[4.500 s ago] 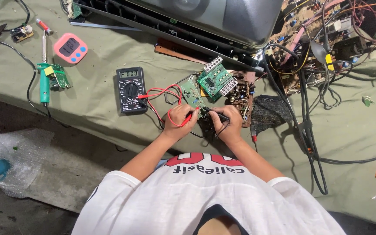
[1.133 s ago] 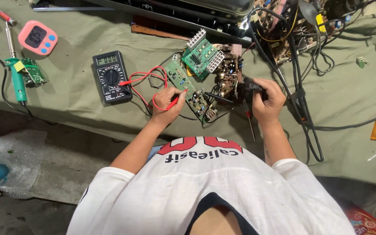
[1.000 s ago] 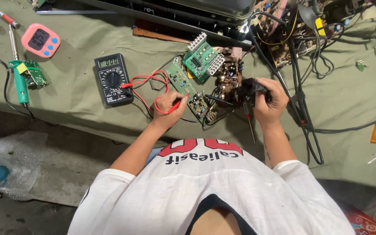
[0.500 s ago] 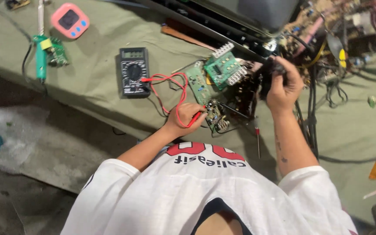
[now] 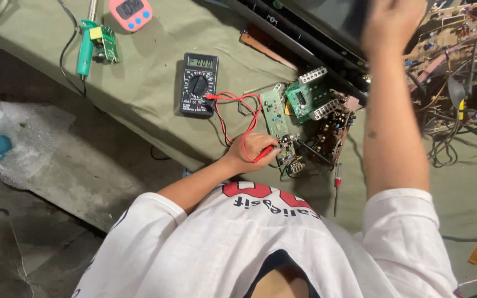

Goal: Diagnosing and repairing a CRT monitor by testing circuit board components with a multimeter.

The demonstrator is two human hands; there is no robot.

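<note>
Red probe (image 5: 264,154) on the small circuit board (image 5: 289,155), pinched in the left hand (image 5: 249,150); other hand now lifted away.

Spread over the green cloth table (image 5: 155,83): dark casing (image 5: 327,25) along the far edge, black multimeter (image 5: 199,84) left of the boards, red lead looping from it back to the probe. Right hand (image 5: 393,25), half a second ago down beside the boards, now raised high over the casing and blurred, grip impossible to tell. Judged: only one contact left on the board, so no full reading for the moment. Probe at the near table edge, long axis low-left to upper-right, tip toward the board, handle gripped firmly between fingers and thumb.
</note>
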